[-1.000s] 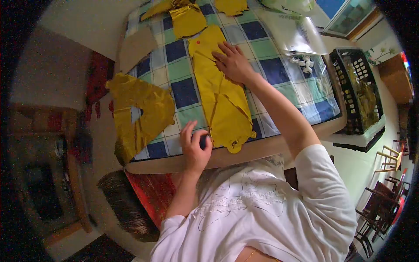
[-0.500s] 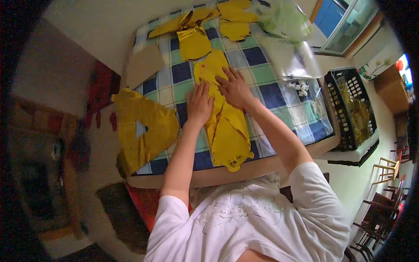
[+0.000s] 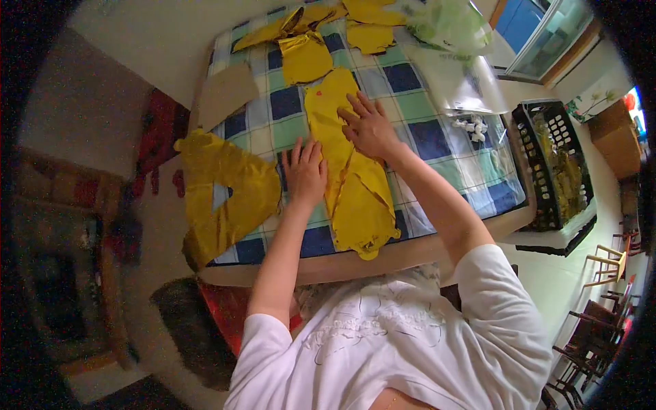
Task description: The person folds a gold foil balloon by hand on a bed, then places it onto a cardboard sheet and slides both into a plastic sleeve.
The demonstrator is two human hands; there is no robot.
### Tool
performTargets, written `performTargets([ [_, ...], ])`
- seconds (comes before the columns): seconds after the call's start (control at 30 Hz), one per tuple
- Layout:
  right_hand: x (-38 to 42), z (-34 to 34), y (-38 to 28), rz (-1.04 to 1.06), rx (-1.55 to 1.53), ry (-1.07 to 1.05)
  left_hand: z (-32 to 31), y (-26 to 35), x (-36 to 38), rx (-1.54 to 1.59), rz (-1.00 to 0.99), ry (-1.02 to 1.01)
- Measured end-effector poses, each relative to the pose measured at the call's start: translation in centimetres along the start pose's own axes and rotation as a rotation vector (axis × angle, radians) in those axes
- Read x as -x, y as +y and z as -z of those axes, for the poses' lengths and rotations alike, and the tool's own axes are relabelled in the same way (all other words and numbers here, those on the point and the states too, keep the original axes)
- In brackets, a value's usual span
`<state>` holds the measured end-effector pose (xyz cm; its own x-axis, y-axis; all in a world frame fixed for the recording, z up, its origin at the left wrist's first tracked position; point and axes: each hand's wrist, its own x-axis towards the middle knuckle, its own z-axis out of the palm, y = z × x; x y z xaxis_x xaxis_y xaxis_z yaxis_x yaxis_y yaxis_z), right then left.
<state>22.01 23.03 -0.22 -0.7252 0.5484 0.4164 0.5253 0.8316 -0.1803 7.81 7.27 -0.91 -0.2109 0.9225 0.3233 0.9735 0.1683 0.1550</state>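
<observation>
A long, flat golden-yellow foil balloon (image 3: 362, 205), uninflated and creased, lies lengthwise on the checked cloth before me. My right hand (image 3: 373, 128) rests on its upper right part with fingers spread. Along its left edge lies my left hand (image 3: 305, 172), palm down and fingers apart, partly on the checked cloth. Neither hand grips anything. To the left, an A-shaped yellow foil balloon (image 3: 249, 198) with a hole in it drapes over the table's edge. More yellow foil pieces lie farther back, one (image 3: 306, 61) in the middle and another (image 3: 370, 37) to its right.
Clear plastic bags (image 3: 465, 82) and small white crumpled bits (image 3: 473, 128) lie on the right of the checked tablecloth (image 3: 427, 140). A brown cardboard sheet (image 3: 227, 94) is at the left. Beyond the right edge stands a black crate (image 3: 536, 174) with yellow items inside.
My left hand has slid left and slightly down, off the balloon's middle to its edge. My right hand has moved slightly up and stays on the foil. The view has shifted a little.
</observation>
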Motion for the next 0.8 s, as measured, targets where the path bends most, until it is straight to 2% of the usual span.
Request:
performTargets([
  [0.2, -0.1, -0.2, 0.2, -0.004, 0.015, -0.081, 0.6, 0.0, 0.1, -0.034, -0.043, 0.075],
  [0.3, 0.0, 0.3, 0.1, 0.013, -0.034, -0.046, 0.5, -0.5, -0.7, -0.086, -0.090, 0.040],
  [0.4, -0.1, 0.3, 0.0, 0.028, 0.034, -0.054, 0.5, -0.7, -0.9, -0.134, -0.034, -0.086],
  [0.6, -0.1, 0.2, -0.1, -0.008, -0.011, -0.148, 0.6, -0.3, -0.6, -0.124, 0.029, -0.159],
  [0.7, 0.1, 0.1, -0.1, -0.006, -0.003, -0.125, 1.1, -0.2, -0.1, -0.101, 0.014, -0.167],
  [0.8, 0.0, 0.0, -0.1, -0.006, -0.010, -0.102, 1.8, -0.4, 1.9, -0.097, -0.095, -0.132],
])
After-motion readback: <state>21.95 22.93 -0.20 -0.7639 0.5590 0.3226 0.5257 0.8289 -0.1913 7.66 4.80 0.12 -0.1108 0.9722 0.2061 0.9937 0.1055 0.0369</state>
